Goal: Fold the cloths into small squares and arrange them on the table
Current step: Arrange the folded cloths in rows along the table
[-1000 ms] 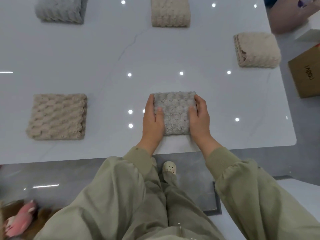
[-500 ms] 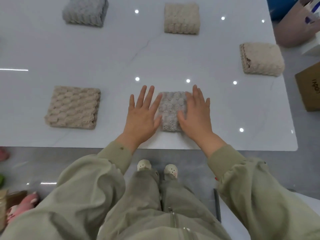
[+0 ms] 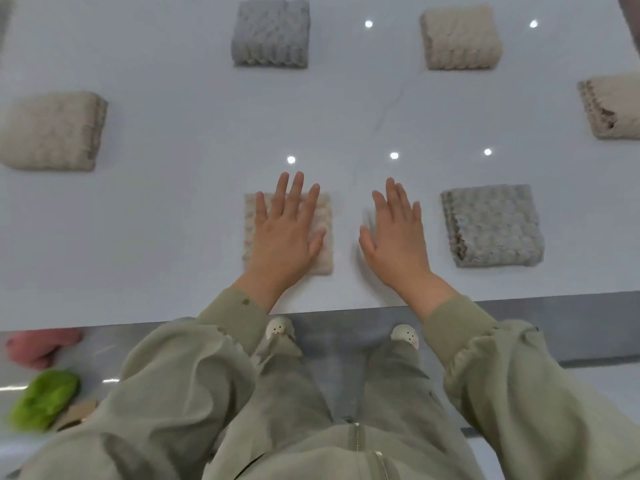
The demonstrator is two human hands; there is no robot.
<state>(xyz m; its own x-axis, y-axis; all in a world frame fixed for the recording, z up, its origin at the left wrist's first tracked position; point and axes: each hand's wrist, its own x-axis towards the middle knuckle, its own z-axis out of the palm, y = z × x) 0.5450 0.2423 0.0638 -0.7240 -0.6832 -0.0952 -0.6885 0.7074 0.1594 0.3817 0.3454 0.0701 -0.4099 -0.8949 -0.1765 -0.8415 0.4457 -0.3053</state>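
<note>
covering beige cloth (image 3: 323, 261) near table (image 3: 156, 271) edge, left hand (image 3: 287, 237) flat; right hand (image 3: 398, 244) fingers (image 3: 391, 202) splayed over bare table.

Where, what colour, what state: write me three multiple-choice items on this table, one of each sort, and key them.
1. Where is the left hand?
A. over the beige cloth near the table edge
B. on a green cloth
C. below the table

2. What colour is the folded cloth beside the right hand, on its right?
A. pink
B. grey
C. black

3. What state is the right hand in?
A. a fist
B. pinching a cloth
C. open, holding nothing

Key: 1 A, its straight fingers spread over that cloth; 2 B, its nubbly surface is grey; 3 C, its fingers are straight over bare tabletop.
</note>
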